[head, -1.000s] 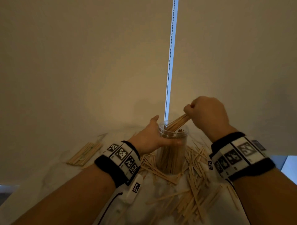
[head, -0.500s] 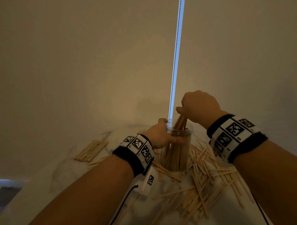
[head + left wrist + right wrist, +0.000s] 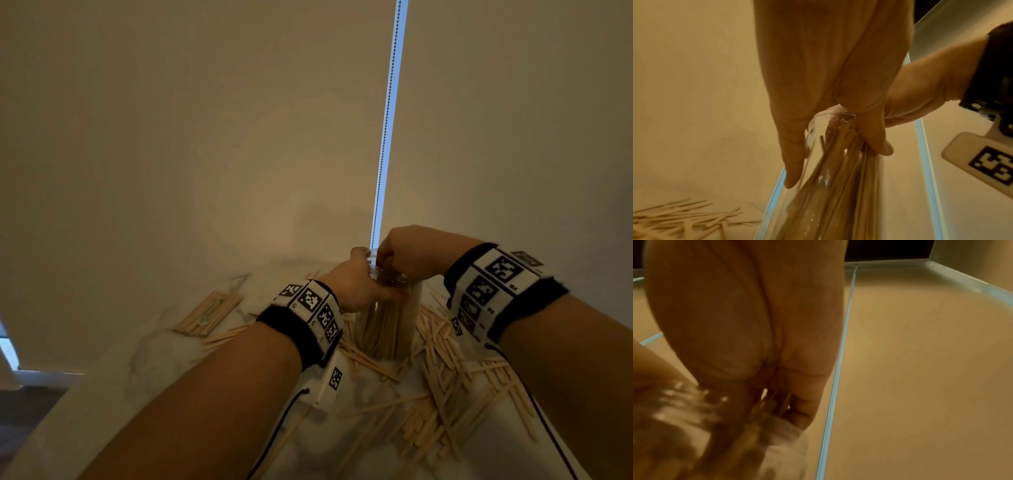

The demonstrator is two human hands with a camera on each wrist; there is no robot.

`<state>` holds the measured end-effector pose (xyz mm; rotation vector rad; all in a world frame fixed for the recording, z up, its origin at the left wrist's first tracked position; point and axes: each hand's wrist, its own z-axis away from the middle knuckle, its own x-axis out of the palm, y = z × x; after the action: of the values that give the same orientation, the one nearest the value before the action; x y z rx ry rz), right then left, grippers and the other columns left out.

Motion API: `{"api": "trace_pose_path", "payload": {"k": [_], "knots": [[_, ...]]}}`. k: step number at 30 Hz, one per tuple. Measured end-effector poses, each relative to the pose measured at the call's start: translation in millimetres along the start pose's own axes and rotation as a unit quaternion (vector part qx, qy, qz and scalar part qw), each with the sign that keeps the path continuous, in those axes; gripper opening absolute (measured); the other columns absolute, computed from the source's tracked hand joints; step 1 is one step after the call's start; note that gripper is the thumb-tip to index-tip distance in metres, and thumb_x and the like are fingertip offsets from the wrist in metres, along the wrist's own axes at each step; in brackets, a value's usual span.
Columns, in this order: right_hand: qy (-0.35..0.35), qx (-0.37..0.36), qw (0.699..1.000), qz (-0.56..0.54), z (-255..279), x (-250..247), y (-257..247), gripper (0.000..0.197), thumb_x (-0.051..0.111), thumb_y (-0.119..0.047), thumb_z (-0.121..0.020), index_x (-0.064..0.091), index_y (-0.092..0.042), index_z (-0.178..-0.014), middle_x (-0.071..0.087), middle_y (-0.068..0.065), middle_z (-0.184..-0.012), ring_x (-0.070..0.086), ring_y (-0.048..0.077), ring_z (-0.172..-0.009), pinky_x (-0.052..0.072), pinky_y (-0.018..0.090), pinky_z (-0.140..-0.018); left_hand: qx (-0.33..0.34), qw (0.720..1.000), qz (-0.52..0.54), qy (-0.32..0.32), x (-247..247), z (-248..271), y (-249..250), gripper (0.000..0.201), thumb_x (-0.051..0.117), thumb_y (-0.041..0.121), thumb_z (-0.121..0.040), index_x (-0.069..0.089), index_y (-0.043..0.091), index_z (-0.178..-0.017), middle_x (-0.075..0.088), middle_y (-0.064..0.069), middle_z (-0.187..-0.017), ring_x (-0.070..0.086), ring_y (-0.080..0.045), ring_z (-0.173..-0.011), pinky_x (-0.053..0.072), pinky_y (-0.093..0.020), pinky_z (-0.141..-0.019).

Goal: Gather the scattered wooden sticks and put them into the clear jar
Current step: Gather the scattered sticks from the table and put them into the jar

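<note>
The clear jar [image 3: 387, 329] stands upright on the white table, packed with wooden sticks [image 3: 840, 191]. My left hand [image 3: 358, 286] grips it just below the rim, thumb on one side and fingers on the other [image 3: 836, 162]. My right hand [image 3: 388, 263] sits right on the jar's mouth, fingers curled down into it. In the right wrist view those fingers [image 3: 777, 404] pinch the tops of a few sticks; their lower ends are inside the blurred jar [image 3: 764, 443]. Many loose sticks [image 3: 445, 394] lie scattered around the jar's base, mostly right and in front.
A tidy bundle of sticks [image 3: 209, 313] lies at the far left of the table [image 3: 137, 363]. A beige blind with a bead chain [image 3: 385, 137] hangs close behind the jar. The table's left edge drops to a dark floor [image 3: 24, 411].
My right hand has swung its bunch of sticks from slanted to upright and lowered it into the jar, coming down onto the mouth. The left hand has kept hold of the jar.
</note>
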<state>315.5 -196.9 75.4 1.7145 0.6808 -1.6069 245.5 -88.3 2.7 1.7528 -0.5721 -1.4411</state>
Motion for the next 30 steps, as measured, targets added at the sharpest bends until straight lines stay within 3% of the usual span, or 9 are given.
{"api": "trace_pose_path", "payload": {"k": [6,11,14,18,21,24,26,28,30], "knots": [[0.056,0.023,0.993,0.097,-2,-5,-7,0.02,0.057,-0.011,-0.094,0.068,-0.012,-0.11,0.069,0.008,-0.11,0.066,0.024,-0.094,0.054,0.032,-0.085,0.008,0.999,-0.039,0.007,-2,-5,-3,0.092,0.074,0.022,-0.089,0.012,0.013,-0.157,0.056,-0.013,-0.135,0.053,-0.019,-0.099,0.043,-0.028,-0.08],[-0.014,0.03,0.998,0.046,-7,-7,-9,0.019,0.064,-0.021,-0.09,0.07,-0.008,-0.103,0.071,0.006,-0.101,0.066,0.021,-0.088,0.056,0.033,-0.084,0.006,0.999,-0.037,0.01,-1,-9,-6,0.095,0.076,0.021,-0.086,0.013,0.014,-0.156,0.058,-0.008,-0.115,0.059,-0.021,-0.093,0.048,-0.029,-0.073],[-0.018,0.027,0.997,0.07,-3,1,-5,0.018,0.059,-0.024,-0.094,0.066,-0.007,-0.095,0.065,0.008,-0.092,0.058,0.021,-0.076,0.056,0.037,-0.079,0.008,0.999,-0.039,0.014,1,-12,-8,0.096,0.077,0.025,-0.086,0.013,0.014,-0.156,0.059,-0.01,-0.119,0.061,-0.023,-0.095,0.05,-0.032,-0.075],[-0.028,0.004,0.999,-0.043,8,7,-9,0.043,0.03,-0.033,-0.108,0.057,-0.012,-0.135,0.057,0.012,-0.135,0.054,0.028,-0.12,0.041,0.036,-0.106,0.01,0.999,-0.03,0.016,1,-20,-10,0.088,0.08,0.021,-0.077,0.029,0.009,-0.148,0.064,-0.014,-0.113,0.067,-0.029,-0.092,0.048,-0.029,-0.061],[0.017,0.003,0.99,-0.139,20,5,-11,0.046,0.033,-0.039,-0.107,0.062,-0.013,-0.129,0.06,0.01,-0.134,0.055,0.026,-0.12,0.041,0.036,-0.103,0.031,0.999,-0.016,0.009,3,-21,-11,0.08,0.079,0.026,-0.061,0.051,0.0,-0.132,0.069,-0.018,-0.099,0.061,-0.014,-0.061,0.043,-0.02,-0.044],[0.125,0.013,0.981,-0.148,40,4,-9,0.037,0.043,-0.036,-0.104,0.068,-0.009,-0.109,0.065,0.007,-0.106,0.057,0.024,-0.097,0.041,0.03,-0.08,0.015,1.0,0.014,0.023,-2,0,-3,0.071,0.083,0.025,-0.067,0.053,0.001,-0.127,0.068,-0.018,-0.11,0.066,-0.017,-0.078,0.056,-0.03,-0.056],[0.196,0.031,0.965,-0.173,58,4,-7,0.035,0.048,-0.035,-0.102,0.067,-0.008,-0.089,0.064,0.006,-0.087,0.057,0.024,-0.083,0.037,0.028,-0.068,-0.048,0.998,-0.049,0.001,-8,19,-2,0.087,0.086,0.045,-0.072,0.043,0.006,-0.138,0.058,-0.012,-0.13,0.062,-0.027,-0.106,0.059,-0.045,-0.084],[0.217,0.055,0.955,-0.197,78,8,-4,0.038,0.049,-0.033,-0.1,0.063,-0.009,-0.074,0.06,0.005,-0.072,0.057,0.025,-0.074,0.035,0.027,-0.057,-0.072,0.979,-0.185,-0.043,-15,43,1,0.098,0.078,0.062,-0.075,0.042,0.004,-0.146,0.051,-0.01,-0.143,0.056,-0.027,-0.118,0.053,-0.04,-0.098],[0.165,0.082,0.965,-0.187,95,20,-2,0.04,0.048,-0.036,-0.1,0.067,-0.008,-0.079,0.065,0.006,-0.076,0.062,0.025,-0.077,0.04,0.025,-0.059,-0.079,0.946,-0.303,-0.082,-20,71,1,0.088,0.074,0.067,-0.074,0.057,0.005,-0.135,0.061,-0.01,-0.134,0.06,-0.026,-0.116,0.049,-0.028,-0.088]]}}
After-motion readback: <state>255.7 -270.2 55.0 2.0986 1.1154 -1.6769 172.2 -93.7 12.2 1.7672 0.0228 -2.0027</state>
